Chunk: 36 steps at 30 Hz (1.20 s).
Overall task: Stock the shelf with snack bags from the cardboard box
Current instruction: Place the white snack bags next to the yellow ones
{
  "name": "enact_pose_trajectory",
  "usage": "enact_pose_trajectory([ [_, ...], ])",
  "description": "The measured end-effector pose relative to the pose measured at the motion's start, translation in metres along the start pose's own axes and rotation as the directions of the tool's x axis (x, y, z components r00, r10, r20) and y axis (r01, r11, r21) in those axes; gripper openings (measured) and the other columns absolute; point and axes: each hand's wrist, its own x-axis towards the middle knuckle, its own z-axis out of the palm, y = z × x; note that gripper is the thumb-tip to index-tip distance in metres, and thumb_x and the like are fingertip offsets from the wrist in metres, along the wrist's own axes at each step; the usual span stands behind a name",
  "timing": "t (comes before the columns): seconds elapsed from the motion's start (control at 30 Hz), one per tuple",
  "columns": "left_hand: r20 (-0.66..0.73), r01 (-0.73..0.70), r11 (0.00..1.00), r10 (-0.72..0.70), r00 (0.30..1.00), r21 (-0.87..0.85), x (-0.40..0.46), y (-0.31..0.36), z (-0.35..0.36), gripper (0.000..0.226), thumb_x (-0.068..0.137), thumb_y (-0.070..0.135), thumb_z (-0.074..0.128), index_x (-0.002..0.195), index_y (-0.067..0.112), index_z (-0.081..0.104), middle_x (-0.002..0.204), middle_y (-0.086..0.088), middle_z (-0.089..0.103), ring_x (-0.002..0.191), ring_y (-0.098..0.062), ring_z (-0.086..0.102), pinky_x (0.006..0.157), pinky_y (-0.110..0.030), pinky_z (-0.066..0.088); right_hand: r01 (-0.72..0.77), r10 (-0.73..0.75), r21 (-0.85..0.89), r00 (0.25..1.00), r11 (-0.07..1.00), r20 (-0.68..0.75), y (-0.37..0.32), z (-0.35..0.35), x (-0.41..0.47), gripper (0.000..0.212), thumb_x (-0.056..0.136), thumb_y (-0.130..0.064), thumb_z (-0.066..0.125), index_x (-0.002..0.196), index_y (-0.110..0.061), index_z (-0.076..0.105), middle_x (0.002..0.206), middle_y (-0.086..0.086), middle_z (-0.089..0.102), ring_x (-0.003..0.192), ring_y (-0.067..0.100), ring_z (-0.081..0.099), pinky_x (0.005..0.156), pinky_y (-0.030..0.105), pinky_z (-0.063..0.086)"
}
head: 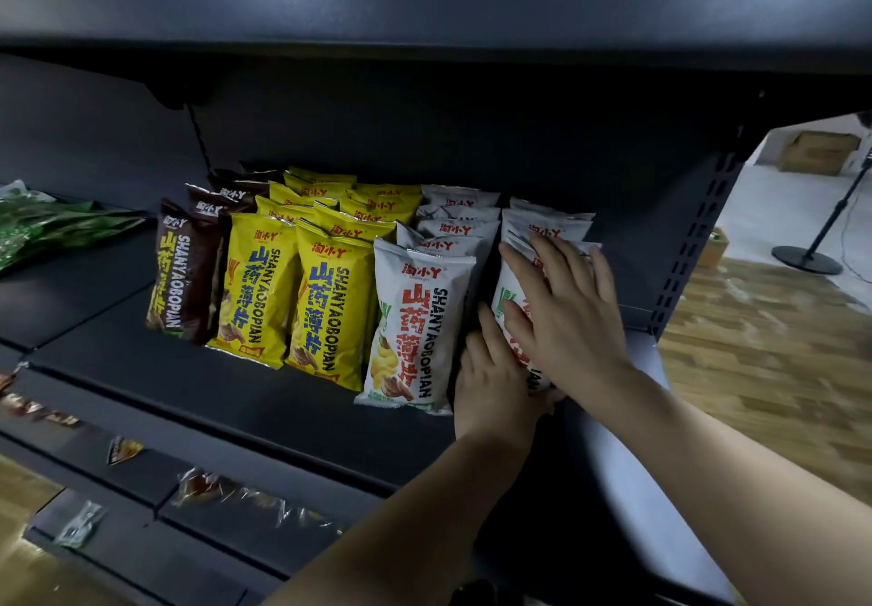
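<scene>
Right hand [561, 317], fingers flat, presses front white bag [507, 303] at shelf [245, 393] right end; left hand [490, 384] cups its base. We see white row [415, 322], yellow bags [330, 308], brown bags [177, 275] leftward.

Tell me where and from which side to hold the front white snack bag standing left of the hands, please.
Probably pinch the crimped top seam of the front white foil snack bag from above and the front. The bag stands upright at the row's front; its right side is crowded by the left hand, and a yellow foil snack bag stands close on its left.
</scene>
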Motion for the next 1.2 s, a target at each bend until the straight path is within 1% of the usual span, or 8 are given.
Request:
enact_pose_trajectory([
  [0.1,-0.096,-0.072,0.996,0.077,0.992,0.055,-0.012,-0.001,-0.004,0.11,0.06,0.054,0.074,0.139,-0.011,0.032,0.13,-0.023,0.048,0.118,-0.031,0.053,0.101,-0.034,0.043,-0.09,0.111,0.225,0.99,0.97,-0.083,0.0,-0.013,-0.008,0.063,0.091,-0.045,0.04,0.144,-0.01,0.038,0.149,0.01,0.039,0.137,0.026,0.035,0.117,0.043,0.021],
  [0.17,-0.195,-0.234,0.972,0.232,0.953,0.011,-0.024,-0.005,-0.018,0.084,0.075,0.038,0.067,0.137,-0.008,0.034,0.13,-0.022,0.047,0.122,-0.032,0.047,0.104,-0.039,0.042,-0.233,0.317,0.492,0.944,0.839,-0.093,-0.002,-0.02,-0.024,0.066,0.092,-0.043,0.05,0.144,-0.005,0.034,0.149,0.011,0.037,0.138,0.024,0.031,0.115,0.03,0.022],
  [0.27,-0.37,-0.382,0.924,0.362,0.855,0.022,-0.035,-0.026,-0.045,0.054,0.084,0.015,0.055,0.131,-0.007,0.039,0.129,-0.023,0.045,0.122,-0.034,0.041,0.106,-0.042,0.037,-0.447,0.495,0.734,0.851,0.511,0.174,-0.006,-0.014,-0.049,0.075,0.087,-0.041,0.064,0.146,-0.01,0.03,0.147,0.005,0.04,0.137,0.018,0.035,0.113,0.028,0.027],
  [0.4,-0.385,-0.173,0.982,0.133,0.913,-0.071,-0.032,-0.07,-0.061,0.06,0.087,0.021,0.05,0.136,-0.007,0.029,0.137,-0.027,0.034,0.131,-0.038,0.031,0.112,-0.043,0.028,-0.548,0.388,0.824,0.798,0.146,0.461,-0.007,0.005,-0.061,0.059,0.083,-0.019,0.072,0.133,-0.016,0.04,0.126,-0.004,0.061,0.114,0.004,0.059,0.096,0.034,0.052],
  [0.53,-0.059,0.052,0.957,-0.072,0.996,-0.285,-0.019,-0.079,-0.063,0.085,0.09,0.037,0.056,0.149,0.003,0.003,0.15,-0.018,0.02,0.141,-0.03,0.017,0.116,-0.038,0.02,-0.592,0.364,0.801,0.769,0.096,0.525,-0.012,0.008,-0.05,0.062,0.08,-0.014,0.074,0.13,-0.013,0.036,0.116,-0.008,0.061,0.101,-0.006,0.061,0.073,0.011,0.051],
  [0.67,-0.052,0.049,0.946,-0.069,0.996,-0.32,-0.006,-0.072,-0.059,0.087,0.086,0.036,0.063,0.147,0.004,0.009,0.145,-0.019,0.028,0.137,-0.033,0.027,0.111,-0.041,0.029,-0.593,0.365,0.792,0.776,0.146,0.514,-0.02,0.015,-0.043,0.064,0.081,-0.009,0.073,0.132,-0.013,0.035,0.116,-0.002,0.056,0.09,-0.012,0.058,0.063,0.001,0.045],
  [0.83,-0.129,0.06,0.953,-0.102,0.986,-0.298,-0.002,-0.065,-0.052,0.086,0.084,0.035,0.067,0.146,0.003,0.015,0.138,-0.02,0.035,0.131,-0.036,0.035,0.104,-0.039,0.033,-0.583,0.438,0.803,0.758,0.124,0.483,-0.034,0.022,-0.036,0.073,0.064,-0.038,0.08,0.124,-0.024,0.04,0.122,0.01,0.051,0.103,0.018,0.063,0.062,0.028,0.06],
  [1.2,-0.199,0.15,0.946,-0.211,0.957,-0.287,0.004,-0.061,-0.049,0.087,0.079,0.054,0.062,0.137,-0.002,0.029,0.127,-0.021,0.045,0.121,-0.038,0.045,0.095,-0.045,0.041,-0.618,0.583,0.766,0.693,0.177,0.425,-0.045,0.026,-0.034,0.068,0.057,-0.056,0.071,0.117,-0.034,0.045,0.117,0.0,0.057,0.11,0.017,0.058,0.091,0.044,0.054],
])
